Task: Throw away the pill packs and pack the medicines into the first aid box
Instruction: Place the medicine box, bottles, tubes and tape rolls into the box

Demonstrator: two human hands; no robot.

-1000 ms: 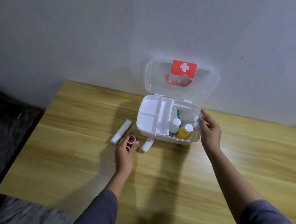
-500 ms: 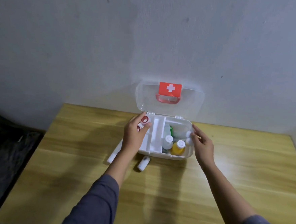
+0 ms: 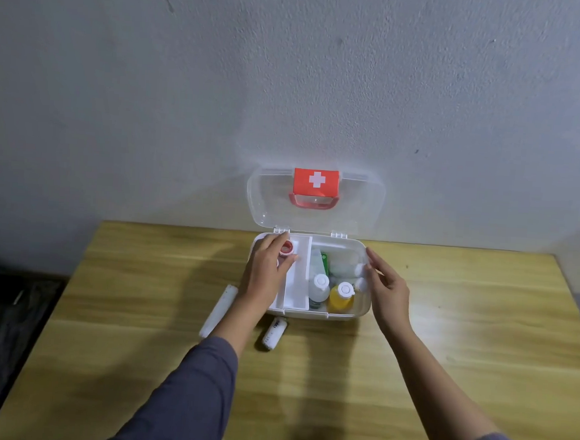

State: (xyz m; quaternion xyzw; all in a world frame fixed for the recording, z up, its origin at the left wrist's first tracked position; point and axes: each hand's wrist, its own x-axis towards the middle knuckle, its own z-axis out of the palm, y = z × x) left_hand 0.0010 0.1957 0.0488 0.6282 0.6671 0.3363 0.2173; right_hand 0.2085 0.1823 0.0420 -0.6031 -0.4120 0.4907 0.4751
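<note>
The white first aid box stands open at the table's far edge, its clear lid upright against the wall. My left hand is over the box's left tray compartment, shut on a small red-and-white roll. My right hand rests at the box's right rim, fingers apart, touching small white bottles. Inside stand a white bottle, a yellow bottle and a green pack. A long white tube and a short white tube lie on the table in front of the box.
The wooden table butts against a grey wall. A dark bag-like mass lies on the floor left of the table.
My left hand lifted the red-and-white roll from the table and carried it over the box's left compartment. My right hand stayed at the right rim. The camera tilted up.
</note>
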